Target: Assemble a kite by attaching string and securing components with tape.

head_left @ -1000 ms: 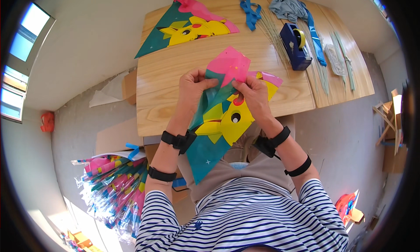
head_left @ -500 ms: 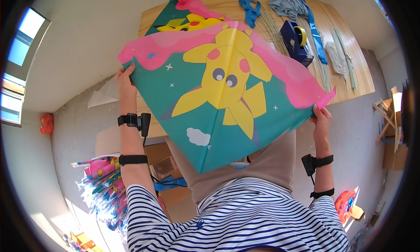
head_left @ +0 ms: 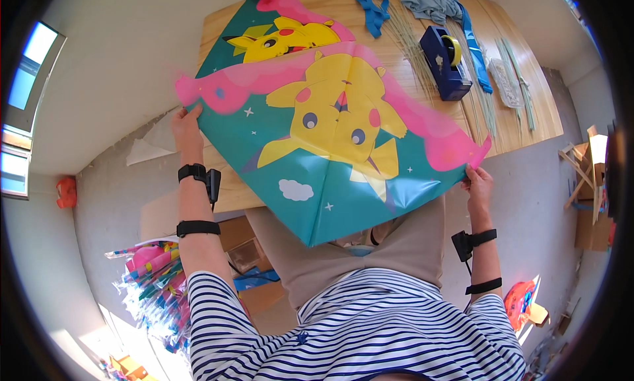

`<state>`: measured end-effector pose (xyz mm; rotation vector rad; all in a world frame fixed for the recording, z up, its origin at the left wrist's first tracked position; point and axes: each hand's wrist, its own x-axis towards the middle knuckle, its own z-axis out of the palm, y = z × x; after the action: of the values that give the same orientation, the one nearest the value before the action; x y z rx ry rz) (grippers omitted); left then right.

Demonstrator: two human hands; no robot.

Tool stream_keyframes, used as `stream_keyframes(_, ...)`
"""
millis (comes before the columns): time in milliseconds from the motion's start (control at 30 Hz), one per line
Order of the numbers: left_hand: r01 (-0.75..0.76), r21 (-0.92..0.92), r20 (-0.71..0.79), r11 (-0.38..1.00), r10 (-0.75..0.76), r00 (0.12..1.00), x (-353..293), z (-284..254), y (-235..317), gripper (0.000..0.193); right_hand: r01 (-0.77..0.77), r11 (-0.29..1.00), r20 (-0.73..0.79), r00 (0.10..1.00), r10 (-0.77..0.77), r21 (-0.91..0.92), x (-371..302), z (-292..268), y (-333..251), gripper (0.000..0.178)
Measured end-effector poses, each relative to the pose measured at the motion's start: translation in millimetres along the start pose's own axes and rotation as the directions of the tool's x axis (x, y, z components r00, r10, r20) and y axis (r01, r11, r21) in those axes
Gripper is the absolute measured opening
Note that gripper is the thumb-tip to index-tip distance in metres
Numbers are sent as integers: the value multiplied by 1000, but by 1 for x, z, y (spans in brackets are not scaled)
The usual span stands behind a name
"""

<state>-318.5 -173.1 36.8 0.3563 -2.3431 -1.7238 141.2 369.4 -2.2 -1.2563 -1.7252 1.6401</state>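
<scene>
A diamond-shaped kite sail [head_left: 264,146] is stretched between my hands over the table's near edge and my lap. It is green with a pink wavy border, a white cloud and a large yellow cartoon animal, printed head toward me. My left hand [head_left: 187,124] pinches its edge near the left corner. Close to the right corner, my right hand [head_left: 479,183] grips the pink edge between thumb and fingers. A crease runs down the middle to the tip nearest me. Beyond it, a second kite sail [head_left: 228,56] of the same print lies on the table, partly covered.
On the wooden table [head_left: 538,113] stand a dark blue tape dispenser [head_left: 446,64] and a clear plastic box [head_left: 505,83]. Thin sticks [head_left: 526,90], blue straps [head_left: 372,11] and a grey cloth [head_left: 432,3] lie around them. Colourful plastic-wrapped bundles [head_left: 155,288] sit low at left.
The held kite sail has tilted and sagged, its far edge dropping toward me, so more of the second sail shows. Its near tip has shifted slightly away from me. Both hands keep their grip.
</scene>
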Motion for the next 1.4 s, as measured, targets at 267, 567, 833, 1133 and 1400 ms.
stream_keyframes(267, -423, 674, 97, 606, 494, 864, -71, -2, -29, 68, 48, 997, 27, 999, -46, -68, 0, 1, 17, 26)
stream_keyframes(567, -249, 756, 210, 606, 137, 968, -116, 30, -39, 90, 211, 778, -187, 903, -387, -592, -1, 3, 20, 23)
stream_keyframes(833, -313, 714, 221, 627, 222, 949, -112, 32, -35, 52, 640, 176, 364, 617, -697, -748, -38, 57, -23, 54)
stream_keyframes(1133, -624, 325, 130, 710, 620, 774, -80, 67, 50, 14, 757, 105, 629, 604, -489, -645, -78, 96, -11, 64)
stream_keyframes(1400, -796, 383, 230, 469, 786, 574, -5, 121, 171, 24, 802, 115, 714, 578, -394, -586, -113, 132, -19, 65)
